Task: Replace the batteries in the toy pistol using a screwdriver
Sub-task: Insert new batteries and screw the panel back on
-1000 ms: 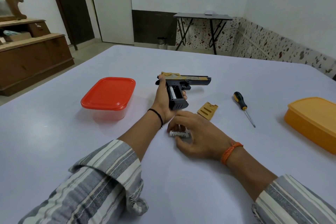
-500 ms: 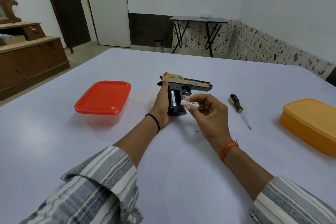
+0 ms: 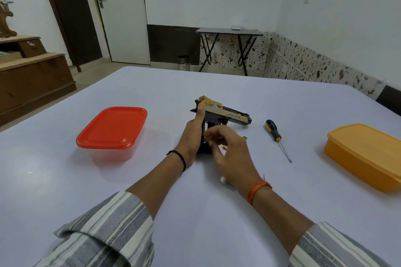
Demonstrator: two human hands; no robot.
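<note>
A black and gold toy pistol [image 3: 230, 115] stands on its grip on the white table, barrel pointing right. My left hand [image 3: 193, 136] grips the back of the grip. My right hand [image 3: 232, 154] is at the open battery compartment with fingers curled; the white battery it brought there is hidden behind them. A gold cover piece [image 3: 244, 137] peeks out from behind that hand. The black and yellow screwdriver [image 3: 273, 130] lies on the table to the right. A small white end, perhaps another battery [image 3: 223, 180], shows beside my right wrist.
A clear box with a red lid [image 3: 112, 128] sits left of the pistol. An orange lidded box [image 3: 366, 154] sits at the right edge. A folding table [image 3: 227, 32] and a wooden cabinet [image 3: 32, 80] stand beyond the table.
My right hand picked a white battery off the table, lifted it to the pistol grip and now curls at the compartment. My left hand kept hold of the pistol.
</note>
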